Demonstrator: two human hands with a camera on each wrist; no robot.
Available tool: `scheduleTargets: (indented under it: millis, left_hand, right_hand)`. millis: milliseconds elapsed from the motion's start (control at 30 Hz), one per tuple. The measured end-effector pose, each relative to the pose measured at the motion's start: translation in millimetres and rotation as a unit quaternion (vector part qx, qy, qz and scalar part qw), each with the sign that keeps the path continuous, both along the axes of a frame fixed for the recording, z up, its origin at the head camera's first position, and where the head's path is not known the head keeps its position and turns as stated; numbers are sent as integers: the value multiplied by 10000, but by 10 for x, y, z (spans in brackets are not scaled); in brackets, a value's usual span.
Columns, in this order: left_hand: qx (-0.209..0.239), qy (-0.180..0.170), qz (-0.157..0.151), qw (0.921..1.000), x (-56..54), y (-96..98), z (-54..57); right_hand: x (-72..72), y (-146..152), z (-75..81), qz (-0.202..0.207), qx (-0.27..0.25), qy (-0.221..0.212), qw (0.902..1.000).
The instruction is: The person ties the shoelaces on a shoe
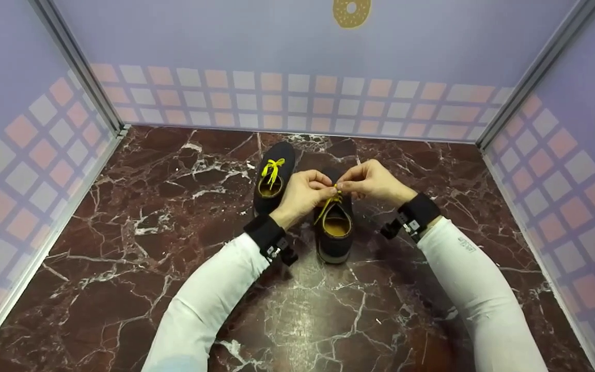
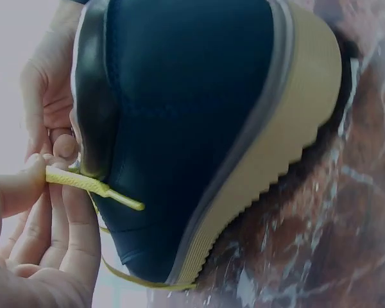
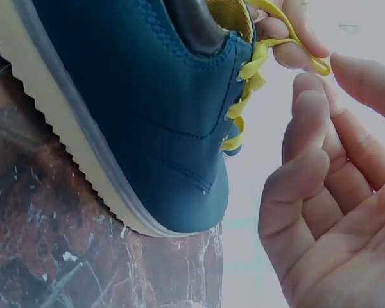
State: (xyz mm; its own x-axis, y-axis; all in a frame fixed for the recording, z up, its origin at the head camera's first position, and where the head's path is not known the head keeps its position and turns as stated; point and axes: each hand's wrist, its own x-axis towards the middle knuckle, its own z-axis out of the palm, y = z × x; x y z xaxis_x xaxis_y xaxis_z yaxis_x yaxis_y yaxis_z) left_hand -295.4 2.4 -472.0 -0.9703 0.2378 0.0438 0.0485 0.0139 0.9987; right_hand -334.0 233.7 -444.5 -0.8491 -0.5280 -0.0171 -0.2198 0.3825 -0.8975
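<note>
Over the dark shoe (image 1: 334, 247) on the right of the pair, both hands meet at its yellow shoelace (image 1: 332, 200). My left hand (image 1: 303, 194) pinches the lace between thumb and fingers; in the left wrist view the lace's tipped end (image 2: 125, 199) sticks out past the thumb. From the other side, my right hand (image 1: 372, 181) has its thumb and index fingertip at the end of a lace loop (image 3: 322, 67), pinching it. Lower down, the lace runs through the eyelets (image 3: 239, 102). The toe is partly hidden behind the hands in the head view.
To the left stands the matching dark shoe (image 1: 280, 151), its yellow lace tied in a bow (image 1: 272, 166). Both shoes are on a brown marbled floor (image 1: 173, 258). Purple panels with pink and white squares (image 1: 297, 98) enclose the back and sides.
</note>
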Motion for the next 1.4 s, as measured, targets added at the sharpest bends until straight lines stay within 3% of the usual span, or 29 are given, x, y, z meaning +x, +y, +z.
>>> scheduleTargets:
  millis: [267,367,433,533,633,733,833,867,1000,1033,1167,1300,1400]
  left_hand:
    - [-553,393,-261,9974,-16,-32,48]
    - [-1347,838,-186,9872,-66,-81,66]
    - [-2127,1304,-59,9684,-204,-122,-9]
    - [-3312,1888,75,9244,-419,-163,-157]
    - [-4133,2185,-31,8840,-600,-177,-340]
    - [-4655,2292,-208,8546,-454,-168,-223]
    - [-4839,2401,-204,8413,-262,-166,-74]
    - [-4832,2397,-166,8419,-189,-165,-2]
    - [-4893,2330,135,8403,-122,-178,68]
    - [-4895,2347,185,8396,-169,-192,26]
    - [-4879,2255,273,8428,-164,-220,106]
    - [-4716,2120,303,8554,-110,-246,233]
    - [-4458,1970,224,8729,-91,-270,275]
  right_hand:
    - [6,-33,-7,136,-44,74,9999]
    - [21,-49,-2,167,55,207,9996]
    - [29,-55,0,168,123,280,9994]
    - [42,-54,7,147,178,365,9991]
    - [54,-51,15,138,205,411,9989]
    - [60,-52,9,136,199,397,9989]
    - [63,-59,0,135,202,385,9990]
    - [64,-62,-1,125,204,393,9989]
    - [76,-81,8,78,210,465,9987]
    - [79,-86,11,66,206,475,9986]
    - [89,-102,18,37,201,501,9985]
    - [91,-115,4,-5,260,573,9980]
    - [92,-127,-6,-18,305,623,9976]
